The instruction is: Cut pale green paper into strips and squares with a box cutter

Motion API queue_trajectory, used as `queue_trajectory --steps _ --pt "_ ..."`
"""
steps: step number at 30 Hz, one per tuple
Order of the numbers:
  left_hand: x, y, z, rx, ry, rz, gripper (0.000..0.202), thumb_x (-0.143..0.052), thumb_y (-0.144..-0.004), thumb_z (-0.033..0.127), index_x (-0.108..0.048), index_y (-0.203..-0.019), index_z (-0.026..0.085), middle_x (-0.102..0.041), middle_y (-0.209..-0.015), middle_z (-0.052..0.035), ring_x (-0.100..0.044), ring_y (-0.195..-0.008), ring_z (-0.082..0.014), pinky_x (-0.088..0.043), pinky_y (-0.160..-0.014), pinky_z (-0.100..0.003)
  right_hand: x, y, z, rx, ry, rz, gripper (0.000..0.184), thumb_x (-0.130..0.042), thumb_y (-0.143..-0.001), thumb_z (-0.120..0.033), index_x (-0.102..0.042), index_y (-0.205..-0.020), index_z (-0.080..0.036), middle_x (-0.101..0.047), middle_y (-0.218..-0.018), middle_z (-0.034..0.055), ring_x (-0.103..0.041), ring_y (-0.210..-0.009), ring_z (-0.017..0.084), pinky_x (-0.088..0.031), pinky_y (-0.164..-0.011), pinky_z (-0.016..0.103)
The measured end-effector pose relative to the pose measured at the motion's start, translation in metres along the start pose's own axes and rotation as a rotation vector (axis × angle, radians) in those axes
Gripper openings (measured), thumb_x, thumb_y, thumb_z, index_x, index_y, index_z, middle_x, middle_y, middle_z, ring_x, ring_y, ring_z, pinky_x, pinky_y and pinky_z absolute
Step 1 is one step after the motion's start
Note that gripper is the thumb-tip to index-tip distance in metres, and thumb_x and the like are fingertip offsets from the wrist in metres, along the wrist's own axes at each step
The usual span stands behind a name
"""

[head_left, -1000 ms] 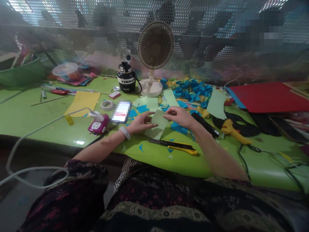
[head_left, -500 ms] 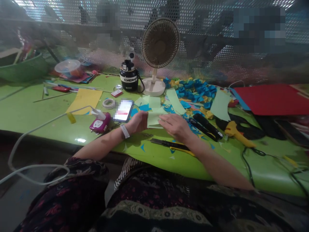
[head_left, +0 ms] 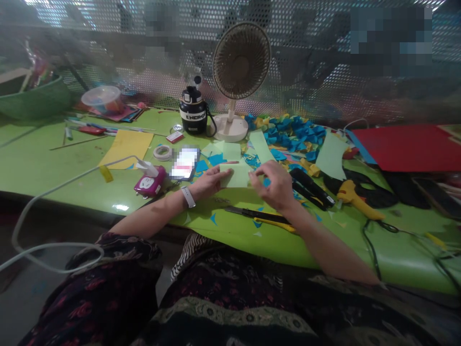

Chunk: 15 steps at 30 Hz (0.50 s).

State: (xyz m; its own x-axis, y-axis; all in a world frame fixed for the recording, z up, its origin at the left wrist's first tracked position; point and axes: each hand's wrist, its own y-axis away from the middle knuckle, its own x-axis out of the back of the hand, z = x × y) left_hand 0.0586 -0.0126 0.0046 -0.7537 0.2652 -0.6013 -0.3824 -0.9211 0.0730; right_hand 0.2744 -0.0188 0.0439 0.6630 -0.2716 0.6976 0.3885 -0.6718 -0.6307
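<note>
Well left of the pale green paper [head_left: 235, 175] sit a magenta pouch [head_left: 149, 181] and a roll of tape [head_left: 162, 152], with a phone [head_left: 184, 163] nearer, its screen blurred. Just left of the paper, my left hand [head_left: 212, 181], wearing a white wristband [head_left: 188, 197], lies open, its fingers stretched out and touching the paper's left end. The paper lies flat on the green table [head_left: 72, 163] between my hands. At its right end, my right hand [head_left: 275, 185] is curled, though I cannot tell whether it pinches the paper. Below the paper lies a yellow-handled utility knife [head_left: 259, 216]; further right are a yellow glue gun [head_left: 355, 194] and a red sheet [head_left: 406, 146].
</note>
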Motion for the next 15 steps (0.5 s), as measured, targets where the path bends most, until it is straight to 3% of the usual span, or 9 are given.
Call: queue_trajectory --steps 3,5,8,15 --pt "-0.0011 0.0011 -0.0005 -0.029 -0.001 -0.009 0.042 -0.082 -0.085 0.020 -0.071 -0.126 0.017 -0.077 -0.102 -0.0080 -0.071 -0.085 -0.0146 -0.059 -0.083 -0.027 0.0036 -0.0051 -0.0004 -0.377 -0.229 -0.212 0.047 -0.056 -0.093 -0.063 -0.058 -0.068 -0.023 -0.062 -0.065 0.0031 -0.055 -0.063 0.018 -0.043 -0.062 0.033" --pt "-0.0011 0.0018 -0.0009 -0.035 -0.005 -0.003 0.046 -0.081 -0.086 0.020 -0.070 -0.130 0.018 -0.077 -0.102 -0.0078 -0.071 -0.085 -0.0149 -0.059 -0.083 -0.027 0.0030 -0.0077 -0.0012 -0.510 -0.360 -0.380 0.056 -0.057 -0.086 -0.074 -0.059 -0.066 -0.022 -0.063 -0.064 0.0032 -0.054 -0.061 0.017 -0.040 -0.060 0.032" --pt "-0.0010 0.0031 -0.0011 -0.030 -0.018 0.006 0.051 -0.081 -0.087 0.021 -0.067 -0.136 0.020 -0.077 -0.102 -0.0071 -0.072 -0.083 -0.0153 -0.059 -0.078 -0.027 0.0002 -0.0095 -0.0039 -0.572 -0.500 -0.468 0.061 -0.063 -0.078 -0.080 -0.060 -0.065 -0.021 -0.065 -0.065 0.0040 -0.054 -0.060 0.016 -0.040 -0.060 0.031" --pt "-0.0028 0.0058 -0.0008 0.006 -0.047 0.033 0.057 -0.082 -0.086 0.019 -0.064 -0.140 0.021 -0.076 -0.096 -0.0053 -0.070 -0.075 -0.0140 -0.058 -0.072 -0.026 -0.0042 -0.0082 -0.0055 -0.624 -0.627 -0.462 0.062 -0.071 -0.069 -0.081 -0.055 -0.061 -0.022 -0.059 -0.056 0.0003 -0.048 -0.054 0.013 -0.035 -0.055 0.029"
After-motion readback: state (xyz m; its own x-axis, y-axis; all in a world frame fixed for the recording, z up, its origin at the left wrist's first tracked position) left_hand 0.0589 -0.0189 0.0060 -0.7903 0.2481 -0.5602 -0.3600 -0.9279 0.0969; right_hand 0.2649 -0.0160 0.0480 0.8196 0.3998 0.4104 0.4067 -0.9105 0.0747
